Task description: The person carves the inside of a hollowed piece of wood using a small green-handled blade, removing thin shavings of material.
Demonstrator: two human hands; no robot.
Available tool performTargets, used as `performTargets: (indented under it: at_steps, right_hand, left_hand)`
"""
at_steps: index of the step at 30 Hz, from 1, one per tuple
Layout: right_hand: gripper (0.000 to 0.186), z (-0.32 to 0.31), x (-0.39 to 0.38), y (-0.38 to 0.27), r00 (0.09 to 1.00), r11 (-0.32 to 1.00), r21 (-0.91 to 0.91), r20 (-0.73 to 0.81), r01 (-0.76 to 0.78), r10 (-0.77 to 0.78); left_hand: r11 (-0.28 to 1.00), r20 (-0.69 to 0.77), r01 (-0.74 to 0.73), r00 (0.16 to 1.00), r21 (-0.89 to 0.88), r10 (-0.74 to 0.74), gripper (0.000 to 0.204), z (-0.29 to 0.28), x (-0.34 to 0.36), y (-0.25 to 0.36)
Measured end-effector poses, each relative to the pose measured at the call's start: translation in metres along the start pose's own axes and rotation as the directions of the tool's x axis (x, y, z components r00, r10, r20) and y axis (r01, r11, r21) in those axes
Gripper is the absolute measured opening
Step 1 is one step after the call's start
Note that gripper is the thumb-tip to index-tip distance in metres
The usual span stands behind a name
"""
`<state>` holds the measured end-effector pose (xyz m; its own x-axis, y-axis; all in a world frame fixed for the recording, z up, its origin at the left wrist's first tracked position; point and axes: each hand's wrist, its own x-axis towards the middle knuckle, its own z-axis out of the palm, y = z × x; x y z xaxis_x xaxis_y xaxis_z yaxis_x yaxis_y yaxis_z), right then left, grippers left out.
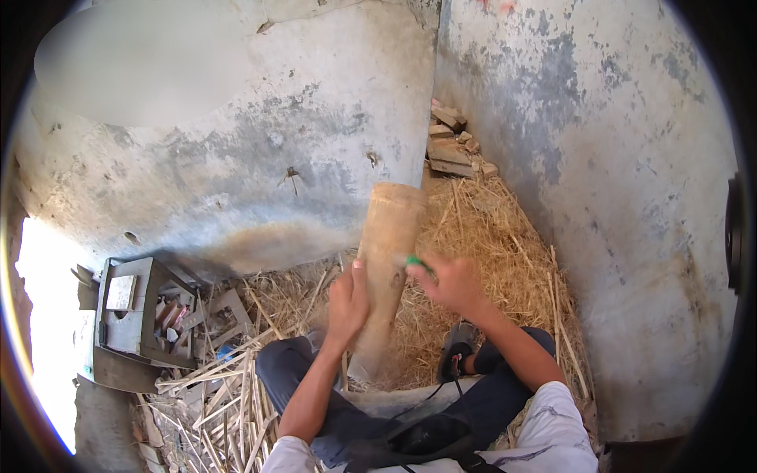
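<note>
There's one tan cylinder [390, 229] leaning mid-frame, paler and blurred at its lower end; the left hand [348, 303] clasps its side, the right hand [453, 282] grips one small green object [415, 262] beside it. At lower left, one open grey box [128, 333] holds jumbled scraps [169, 314].

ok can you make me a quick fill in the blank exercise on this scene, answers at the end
1. The left hand holds the log; the right hand holds a small object coloured ____.
2. The sleeves are ____.
3. The box stands on the person's ____ side.
Missing words: green; white; left
</note>
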<state>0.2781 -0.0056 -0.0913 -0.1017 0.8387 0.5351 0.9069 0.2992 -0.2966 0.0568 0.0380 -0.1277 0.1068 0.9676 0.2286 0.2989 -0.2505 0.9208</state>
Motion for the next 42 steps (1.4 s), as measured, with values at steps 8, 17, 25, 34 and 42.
performTargets:
  at_steps: [8, 17, 25, 34, 42]
  right_hand:
    - [0.033, 0.004, -0.005, 0.002, 0.991, 0.989, 0.058, -0.017, 0.136, -0.135]
    - [0.032, -0.002, 0.016, 0.027, 0.99, 0.995, -0.002, -0.102, -0.1, 0.099]
    - [0.032, 0.003, 0.018, 0.038, 0.968, 0.999, -0.023, -0.251, -0.028, 0.021]
    - [0.032, -0.001, 0.018, 0.035, 0.97, 0.996, -0.075, -0.241, -0.046, 0.027]
    - [0.032, 0.004, 0.017, 0.037, 0.966, 0.996, -0.068, -0.257, -0.049, 0.029]
  left_hand:
    - [0.998, -0.023, -0.027, 0.999, 0.056, 0.028, 0.048, 0.001, -0.002, 0.008]
    - [0.986, -0.001, -0.054, 0.999, 0.156, 0.055, 0.043, 0.002, -0.008, 0.011]
    - [0.967, 0.039, -0.1, 0.995, 0.236, 0.093, 0.042, 0.006, -0.012, 0.005]
    - [0.948, 0.035, -0.131, 0.991, 0.291, 0.126, 0.043, 0.005, -0.013, 0.007]
    - [0.929, 0.042, -0.158, 0.987, 0.334, 0.153, 0.042, 0.009, -0.014, 0.008]
